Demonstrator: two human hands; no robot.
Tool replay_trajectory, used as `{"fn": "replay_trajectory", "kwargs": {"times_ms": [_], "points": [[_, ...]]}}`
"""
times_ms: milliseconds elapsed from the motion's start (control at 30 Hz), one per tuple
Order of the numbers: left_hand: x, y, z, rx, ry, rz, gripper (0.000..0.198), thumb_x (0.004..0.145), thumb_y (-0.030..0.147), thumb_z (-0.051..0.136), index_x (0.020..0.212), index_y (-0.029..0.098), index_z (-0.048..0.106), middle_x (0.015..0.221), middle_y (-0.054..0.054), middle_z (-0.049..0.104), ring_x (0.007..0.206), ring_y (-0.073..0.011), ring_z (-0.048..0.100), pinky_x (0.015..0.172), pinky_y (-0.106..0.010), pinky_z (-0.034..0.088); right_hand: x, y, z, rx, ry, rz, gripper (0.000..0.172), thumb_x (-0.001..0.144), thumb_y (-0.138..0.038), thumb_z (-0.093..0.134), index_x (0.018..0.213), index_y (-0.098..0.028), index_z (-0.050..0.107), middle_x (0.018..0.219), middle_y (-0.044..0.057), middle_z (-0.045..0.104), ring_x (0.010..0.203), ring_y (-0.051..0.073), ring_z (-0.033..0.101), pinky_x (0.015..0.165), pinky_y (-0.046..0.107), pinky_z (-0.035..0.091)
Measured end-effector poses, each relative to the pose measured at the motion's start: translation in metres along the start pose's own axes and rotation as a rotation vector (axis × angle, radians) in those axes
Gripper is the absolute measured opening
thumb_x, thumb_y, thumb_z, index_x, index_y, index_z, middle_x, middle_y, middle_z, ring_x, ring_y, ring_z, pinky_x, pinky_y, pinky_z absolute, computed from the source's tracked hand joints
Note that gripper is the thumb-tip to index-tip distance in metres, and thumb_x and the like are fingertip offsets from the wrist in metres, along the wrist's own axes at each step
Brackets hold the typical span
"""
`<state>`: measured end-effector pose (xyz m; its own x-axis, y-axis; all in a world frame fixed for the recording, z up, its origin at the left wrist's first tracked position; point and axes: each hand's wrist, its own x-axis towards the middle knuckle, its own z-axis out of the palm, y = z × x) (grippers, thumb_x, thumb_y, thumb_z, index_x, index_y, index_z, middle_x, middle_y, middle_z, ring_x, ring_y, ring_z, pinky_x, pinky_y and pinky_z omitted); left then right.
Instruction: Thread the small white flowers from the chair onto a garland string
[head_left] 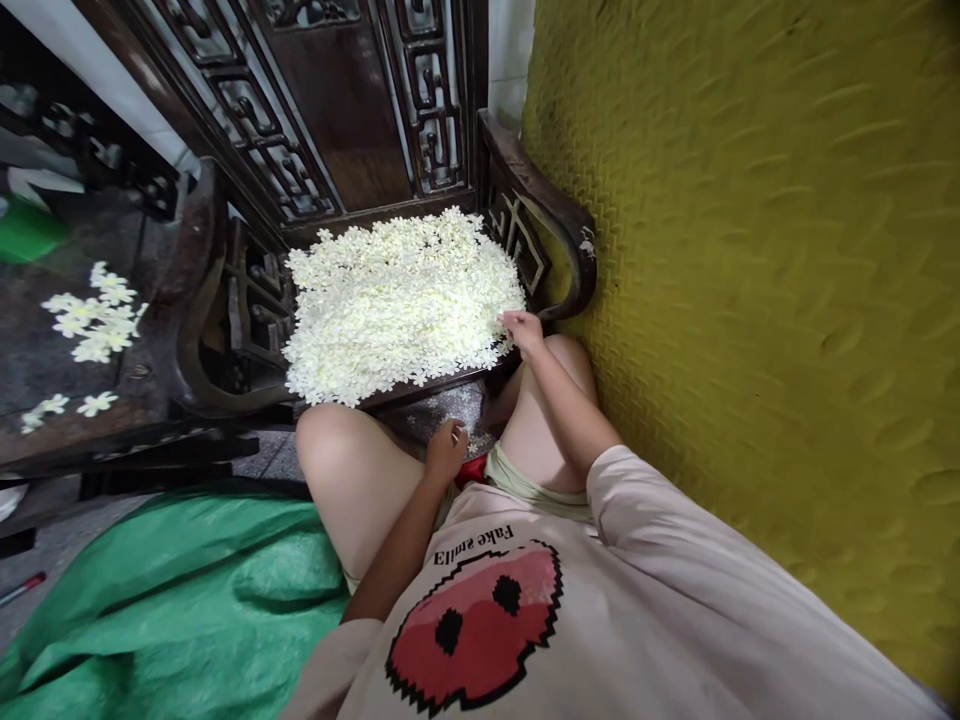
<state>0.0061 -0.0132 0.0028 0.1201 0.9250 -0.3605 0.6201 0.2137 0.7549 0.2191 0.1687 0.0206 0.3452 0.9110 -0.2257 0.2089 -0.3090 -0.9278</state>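
Note:
A thick heap of white flowers (pixel 405 300) covers the seat of a dark carved wooden chair (pixel 345 125). At the heap's right front edge, my right hand (pixel 523 330) has its fingers pinched together on a white flower. My left hand (pixel 448 452) is low between my knees, its fingers curled in; what they hold, if anything, is too small to make out. Just beyond it, a few loose white flowers lie on a grey speckled surface (pixel 435 412) below the seat.
A curved armrest (pixel 577 255) rises beside my right hand, close to a yellow textured wall (pixel 750 300). To the left, a dark wooden surface (pixel 45 375) bears loose flowers (pixel 97 315) and a green container (pixel 30 230). A green sheet (pixel 225 600) spreads at lower left.

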Motion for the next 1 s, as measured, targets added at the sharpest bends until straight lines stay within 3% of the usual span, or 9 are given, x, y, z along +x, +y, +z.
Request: {"fn": "replay_trajectory", "kwargs": {"times_ms": [133, 233, 300, 500, 767, 1000], "points": [[-0.002, 0.01, -0.008, -0.231, 0.231, 0.083, 0.028, 0.084, 0.032, 0.048, 0.106, 0.018, 0.057, 0.087, -0.005, 0.062, 0.081, -0.0164, 0.056, 0.08, -0.029, 0.043, -0.066, 0.006, 0.012, 0.245, -0.419, 0.254, 0.034, 0.065, -0.037, 0.074, 0.09, -0.015, 0.067, 0.071, 0.002, 0.064, 0.05, 0.007, 0.046, 0.048, 0.02, 0.036], [-0.01, 0.016, -0.013, -0.41, 0.323, 0.093, 0.034, 0.081, 0.038, 0.054, 0.109, 0.02, 0.059, 0.092, -0.005, 0.063, 0.086, -0.0164, 0.056, 0.083, -0.029, 0.043, -0.115, 0.017, 0.019, 0.252, -0.588, 0.281, 0.035, 0.058, -0.036, 0.079, 0.084, -0.015, 0.069, 0.072, 0.003, 0.066, 0.057, 0.009, 0.053, 0.052, 0.02, 0.039], [-0.017, 0.016, -0.015, -0.55, 0.297, 0.072, 0.033, 0.078, 0.041, 0.058, 0.101, 0.019, 0.062, 0.091, -0.005, 0.064, 0.085, -0.0163, 0.057, 0.081, -0.029, 0.044, -0.141, 0.024, 0.024, 0.233, -0.639, 0.232, 0.037, 0.055, -0.038, 0.08, 0.082, -0.015, 0.07, 0.072, 0.003, 0.068, 0.062, 0.011, 0.056, 0.057, 0.022, 0.041], [-0.029, -0.001, -0.014, -0.809, 0.286, -0.009, 0.028, 0.063, 0.041, 0.071, 0.074, 0.017, 0.062, 0.076, -0.003, 0.064, 0.075, -0.0143, 0.058, 0.076, -0.028, 0.045, -0.178, 0.039, 0.036, 0.249, -0.659, 0.142, 0.038, 0.047, -0.04, 0.082, 0.073, -0.015, 0.07, 0.073, 0.004, 0.069, 0.07, 0.016, 0.062, 0.069, 0.029, 0.046], [-0.015, 0.001, -0.018, -0.745, 0.188, -0.083, 0.028, 0.063, 0.04, 0.069, 0.075, 0.015, 0.066, 0.072, -0.004, 0.065, 0.072, -0.016, 0.059, 0.072, -0.03, 0.044, -0.172, 0.041, 0.036, 0.181, -0.505, 0.022, 0.035, 0.045, -0.039, 0.082, 0.068, -0.015, 0.07, 0.068, 0.004, 0.069, 0.065, 0.015, 0.06, 0.066, 0.028, 0.047], [-0.005, -0.008, -0.019, -0.809, 0.136, -0.191, 0.029, 0.058, 0.042, 0.069, 0.07, 0.016, 0.062, 0.067, -0.002, 0.061, 0.065, -0.0131, 0.054, 0.066, -0.027, 0.04, -0.17, 0.039, 0.043, 0.243, -0.548, 0.0, 0.03, 0.045, -0.037, 0.082, 0.063, -0.016, 0.069, 0.07, 0.005, 0.07, 0.067, 0.016, 0.062, 0.07, 0.029, 0.047]]}}
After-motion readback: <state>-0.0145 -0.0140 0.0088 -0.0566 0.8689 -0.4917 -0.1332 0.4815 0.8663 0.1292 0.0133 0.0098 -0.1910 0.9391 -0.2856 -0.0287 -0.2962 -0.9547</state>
